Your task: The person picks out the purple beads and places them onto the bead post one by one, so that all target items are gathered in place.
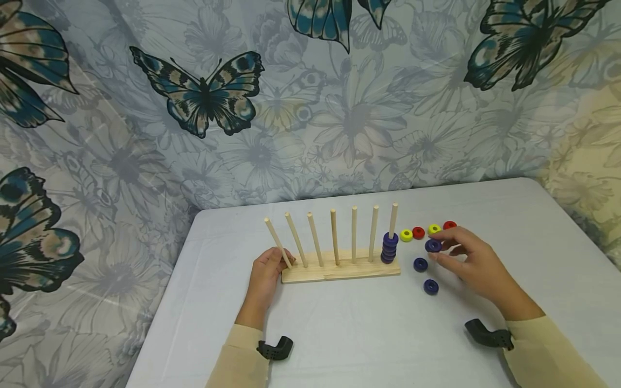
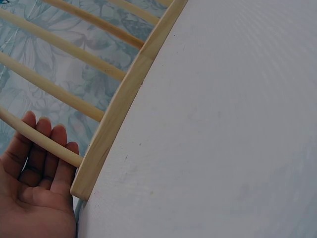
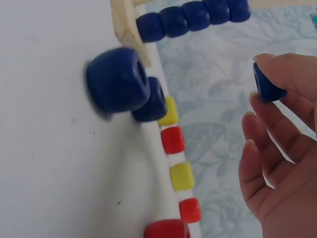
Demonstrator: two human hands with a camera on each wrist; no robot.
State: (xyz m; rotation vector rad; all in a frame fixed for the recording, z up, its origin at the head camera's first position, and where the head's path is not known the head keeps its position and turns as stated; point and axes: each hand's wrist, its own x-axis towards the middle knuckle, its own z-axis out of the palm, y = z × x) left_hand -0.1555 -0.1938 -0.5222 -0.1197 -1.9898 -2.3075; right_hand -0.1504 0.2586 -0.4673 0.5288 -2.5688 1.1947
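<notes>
A wooden peg stand (image 1: 339,272) with a row of upright pegs stands on the table, and several dark blue rings (image 1: 388,249) are stacked on its rightmost peg. My left hand (image 1: 266,269) is at the stand's left end, its fingers (image 2: 43,148) extended behind the leftmost peg (image 2: 44,141). Thumb and index finger of my right hand (image 1: 468,258) pinch another blue ring (image 3: 267,85), held up to the right of the stack. Below it, two loose blue rings (image 1: 420,264) lie on the table.
Yellow rings (image 1: 406,235) and red rings (image 1: 418,233) lie in a row right of the stand, behind the right hand. The table (image 1: 339,328) has a white cover. Behind it hangs a butterfly-patterned cloth (image 1: 310,134), close to the table's back edge.
</notes>
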